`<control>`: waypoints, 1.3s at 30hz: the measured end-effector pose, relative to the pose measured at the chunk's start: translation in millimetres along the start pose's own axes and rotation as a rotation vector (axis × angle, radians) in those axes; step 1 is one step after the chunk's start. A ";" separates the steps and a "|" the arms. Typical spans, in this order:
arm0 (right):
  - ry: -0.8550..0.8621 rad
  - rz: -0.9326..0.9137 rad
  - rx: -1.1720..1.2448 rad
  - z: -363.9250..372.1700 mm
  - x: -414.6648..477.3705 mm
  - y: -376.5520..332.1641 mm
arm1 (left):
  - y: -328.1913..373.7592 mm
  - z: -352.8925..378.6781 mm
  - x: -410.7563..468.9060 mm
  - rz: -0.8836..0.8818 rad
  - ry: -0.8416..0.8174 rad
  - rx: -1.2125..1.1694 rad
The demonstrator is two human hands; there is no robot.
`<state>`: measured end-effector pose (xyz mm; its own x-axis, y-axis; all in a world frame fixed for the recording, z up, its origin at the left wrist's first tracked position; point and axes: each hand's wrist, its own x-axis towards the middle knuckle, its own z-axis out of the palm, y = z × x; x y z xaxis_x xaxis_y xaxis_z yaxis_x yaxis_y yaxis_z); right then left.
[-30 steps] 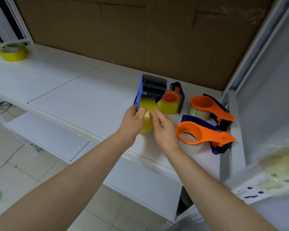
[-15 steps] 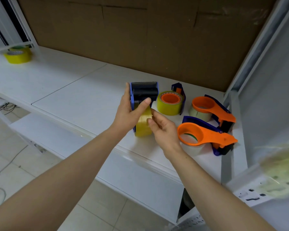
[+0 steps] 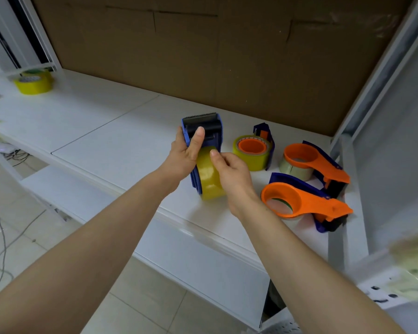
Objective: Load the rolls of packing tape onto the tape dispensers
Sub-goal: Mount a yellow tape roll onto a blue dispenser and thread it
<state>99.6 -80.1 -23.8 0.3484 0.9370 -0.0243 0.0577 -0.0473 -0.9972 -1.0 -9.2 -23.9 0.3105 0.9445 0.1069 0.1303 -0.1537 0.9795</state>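
The person stands at the white table (image 3: 106, 141) with both arms out. The left hand (image 3: 184, 155) is wrapped round the side of the blue dispenser (image 3: 203, 127), with the thumb laid up on its black roller. It holds the dispenser standing on end, teeth at twelve o'clock, so that it will not tip over. A yellow roll (image 3: 209, 182) sits in the low part of that dispenser, close to the near edge of the table. The right hand (image 3: 234, 174) has its fingers curled against the side of the roll and its thumb on top. I think it is feeling for the loose end of the tape (I cannot see the end itself) so it can be pulled up to the teeth. So the roll looks to be on, and the threading is the bit left to do. At three o'clock from it lies a second dispenser (image 3: 262, 127) with its own yellow tape on an orange hub. Past that is the far orange dispenser (image 3: 309, 157), and at four o'clock the near orange dispenser (image 3: 299, 201), each lying flat with pale tape in it. I guess they were put there out of the way. Far off at ten o'clock the spare rolls (image 3: 33, 84) wait.
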 end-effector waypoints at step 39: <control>-0.057 0.194 0.160 -13.4 8.8 -12.6 | -16.4 16.0 32.9 -0.073 0.020 0.067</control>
<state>114.5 -75.9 -10.5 0.2853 0.9338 -0.2161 -0.1552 -0.1774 -0.9718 22.2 19.8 -39.2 0.2789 0.9595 0.0393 0.2148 -0.1022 0.9713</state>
